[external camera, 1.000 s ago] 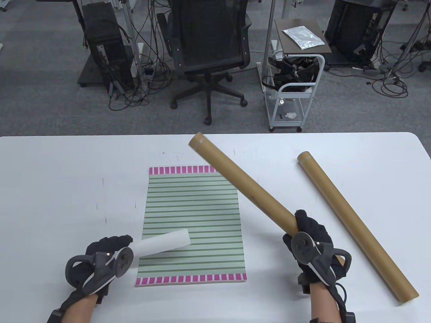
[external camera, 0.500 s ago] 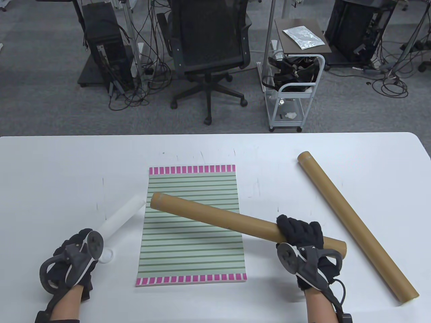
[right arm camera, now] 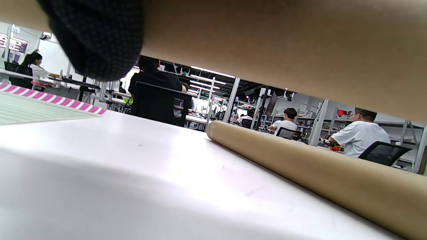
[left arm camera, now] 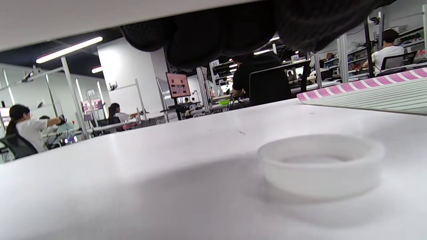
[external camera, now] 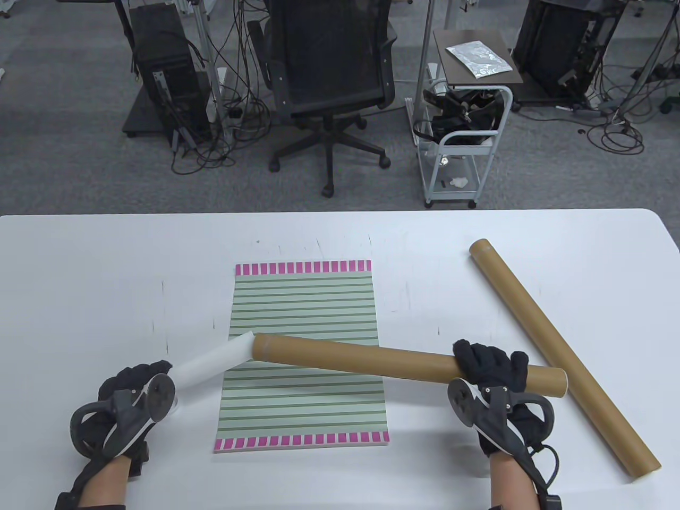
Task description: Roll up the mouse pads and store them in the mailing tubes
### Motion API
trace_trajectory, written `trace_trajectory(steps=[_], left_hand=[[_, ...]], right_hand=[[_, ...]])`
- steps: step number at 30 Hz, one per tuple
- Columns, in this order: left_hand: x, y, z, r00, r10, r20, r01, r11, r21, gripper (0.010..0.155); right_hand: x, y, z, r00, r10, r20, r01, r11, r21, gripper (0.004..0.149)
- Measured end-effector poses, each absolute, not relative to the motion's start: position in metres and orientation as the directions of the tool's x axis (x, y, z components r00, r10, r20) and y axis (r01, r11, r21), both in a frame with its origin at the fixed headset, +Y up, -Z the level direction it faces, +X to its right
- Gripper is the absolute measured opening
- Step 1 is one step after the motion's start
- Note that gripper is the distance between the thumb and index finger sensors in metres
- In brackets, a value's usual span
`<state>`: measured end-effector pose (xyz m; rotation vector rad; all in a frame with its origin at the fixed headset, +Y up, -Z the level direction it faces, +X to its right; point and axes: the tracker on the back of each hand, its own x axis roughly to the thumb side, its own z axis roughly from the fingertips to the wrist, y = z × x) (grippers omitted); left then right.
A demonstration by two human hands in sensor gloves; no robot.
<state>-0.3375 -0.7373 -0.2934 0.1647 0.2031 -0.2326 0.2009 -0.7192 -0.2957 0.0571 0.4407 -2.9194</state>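
My left hand (external camera: 135,385) grips a rolled white mouse pad (external camera: 212,364) that points right and up. My right hand (external camera: 491,366) grips a brown mailing tube (external camera: 361,360) near its right end, held above the table and lying nearly level. The roll's tip meets the tube's open left end (external camera: 259,346). Both hover over a flat green striped mouse pad with pink edge bands (external camera: 303,319). A second brown tube (external camera: 558,350) lies diagonally on the table at the right; it also shows in the right wrist view (right arm camera: 300,166). A white tube cap (left arm camera: 320,165) lies on the table under my left hand.
The white table (external camera: 79,276) ends at its far edge, with an office chair (external camera: 329,69) and a small cart (external camera: 467,117) on the floor beyond. The striped pad's pink edge shows in the left wrist view (left arm camera: 360,86) and in the right wrist view (right arm camera: 50,97).
The tube swung down from a steep diagonal to nearly level, its far end moving left toward me. My left hand turned the white roll until its tip met the tube's open end.
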Motion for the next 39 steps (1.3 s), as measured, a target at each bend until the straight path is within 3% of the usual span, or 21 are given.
trace_trajectory(steps=[3,7,12,14,19,22,23,24,26,29,34,37,39], left_hand=[[-0.328,-0.736,-0.291,0.924,-0.294,-0.243,0.342,0.92,0.189,0.049],[-0.324,-0.735,-0.291,0.918,-0.325,-0.23,0.37,0.908,0.195,0.05],[-0.336,-0.742,-0.291,0.982,-0.167,-0.089,0.176,0.979,0.104,0.049],[-0.331,-0.742,-0.289,0.989,-0.134,-0.056,0.14,0.981,0.134,0.049],[-0.295,-0.737,-0.283,0.969,-0.234,0.076,0.212,0.951,0.225,0.051],[-0.265,-0.742,-0.278,0.92,-0.376,0.113,0.329,0.896,0.3,0.06],[-0.269,-0.743,-0.279,0.882,-0.468,0.043,0.434,0.847,0.308,0.062],[-0.275,-0.743,-0.281,0.884,-0.464,0.053,0.432,0.856,0.286,0.065],[-0.286,-0.745,-0.286,0.963,-0.252,0.098,0.231,0.955,0.188,0.07],[-0.292,-0.742,-0.29,0.975,-0.17,0.142,0.162,0.984,0.07,0.088],[-0.303,-0.739,-0.294,0.982,0.084,0.172,-0.079,0.996,-0.035,0.083],[-0.313,-0.737,-0.29,0.982,0.131,0.134,-0.141,0.988,0.066,0.076],[-0.321,-0.735,-0.289,0.993,0.082,0.08,-0.091,0.988,0.122,0.074]], right_hand=[[0.199,-0.72,-0.296,-0.98,-0.192,-0.059,0.201,-0.939,-0.278,0.076],[0.194,-0.719,-0.296,-0.972,-0.228,-0.055,0.234,-0.927,-0.294,0.077],[0.204,-0.723,-0.297,-0.982,-0.176,-0.07,0.189,-0.943,-0.274,0.075],[0.208,-0.731,-0.3,-0.99,-0.126,-0.066,0.138,-0.962,-0.236,0.075],[0.192,-0.733,-0.299,-0.993,-0.103,0.062,0.089,-0.976,-0.199,0.074],[0.146,-0.723,-0.288,-0.956,-0.132,0.263,0.067,-0.968,-0.243,0.076],[0.137,-0.722,-0.285,-0.949,-0.224,0.222,0.158,-0.947,-0.28,0.076],[0.138,-0.72,-0.284,-0.928,-0.291,0.232,0.214,-0.928,-0.306,0.077],[0.136,-0.721,-0.286,-0.952,-0.179,0.249,0.109,-0.956,-0.273,0.079],[0.14,-0.72,-0.287,-0.956,-0.189,0.226,0.114,-0.945,-0.308,0.077],[0.149,-0.723,-0.286,-0.969,-0.077,0.235,0.024,-0.975,-0.22,0.075],[0.144,-0.719,-0.283,-0.964,-0.09,0.251,0.025,-0.968,-0.25,0.075],[0.136,-0.715,-0.279,-0.956,-0.105,0.272,0.025,-0.96,-0.279,0.075]])
